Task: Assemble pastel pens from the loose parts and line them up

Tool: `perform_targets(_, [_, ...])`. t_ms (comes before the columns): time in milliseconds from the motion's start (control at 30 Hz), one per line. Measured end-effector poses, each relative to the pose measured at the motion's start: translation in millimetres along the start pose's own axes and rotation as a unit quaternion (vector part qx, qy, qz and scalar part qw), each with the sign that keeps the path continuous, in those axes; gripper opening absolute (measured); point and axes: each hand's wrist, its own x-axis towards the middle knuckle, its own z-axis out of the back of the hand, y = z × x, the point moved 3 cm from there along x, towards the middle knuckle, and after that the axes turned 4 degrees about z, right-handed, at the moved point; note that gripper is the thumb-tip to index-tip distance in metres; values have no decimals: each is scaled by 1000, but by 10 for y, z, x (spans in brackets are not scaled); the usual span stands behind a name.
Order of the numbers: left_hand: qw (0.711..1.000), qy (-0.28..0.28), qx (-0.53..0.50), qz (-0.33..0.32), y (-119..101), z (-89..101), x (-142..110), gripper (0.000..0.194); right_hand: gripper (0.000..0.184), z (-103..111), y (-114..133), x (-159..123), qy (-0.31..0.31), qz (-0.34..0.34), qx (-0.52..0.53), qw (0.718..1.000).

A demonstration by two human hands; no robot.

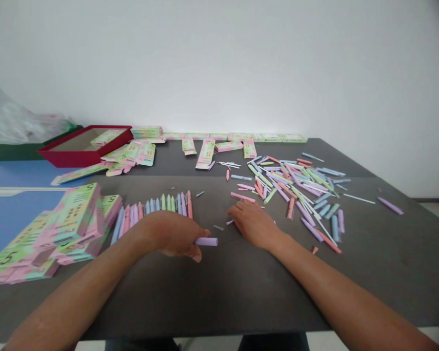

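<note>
Between the thumb and fingers of my left hand (177,234) is a lilac pen barrel (209,242), its tube end pointing right. My right hand (254,222) rests low on the table with fingers curled down; a small lilac pen part (229,222) shows at the fingertips, and what they grip is mostly hidden. Just beyond that hand lies a pink pen barrel (242,197). A row of assembled pens (163,204) in pastel colours stretches behind my left hand, partly covered by it. A small clear piece (218,227) lies between both hands.
Loose pen parts and white refills (292,180) are heaped on the right of the dark table (241,292). Printed pen boxes (73,219) are stacked at left. Behind them stand a red box (73,157) and flattened cartons (131,153). More boxes (267,138) line the wall.
</note>
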Motion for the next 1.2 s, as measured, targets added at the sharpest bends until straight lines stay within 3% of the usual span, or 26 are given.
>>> perform_targets(167, [1000, 13, 5, 0, -1, 0, 0, 49, 15, 5, 116, -15, 14, 18, 8, 1000])
perform_targets(433, [1000, 0, -5, -3, 16, -20, 17, 49, 14, 34, 102, -191, 52, 74, 68, 994])
perform_targets(567, [1000, 6, -1, 1, 5, -18, 17, 49, 10, 111, 82, -229, 38, 16, 91, 995])
perform_targets(700, [1000, 3, -4, -5, -13, -16, 22, 48, 25, 122, 66, -259, 49, -95, 53, 993])
perform_targets(867, [1000, 4, -3, -7, -23, -20, 29, 47, 9, 13, 117, -258, 84, -79, 51, 992])
perform_targets(1200, [1000, -4, -10, -13, -36, -35, 35, 47, 10, -72, 190, -131, 47, -88, 77, 992])
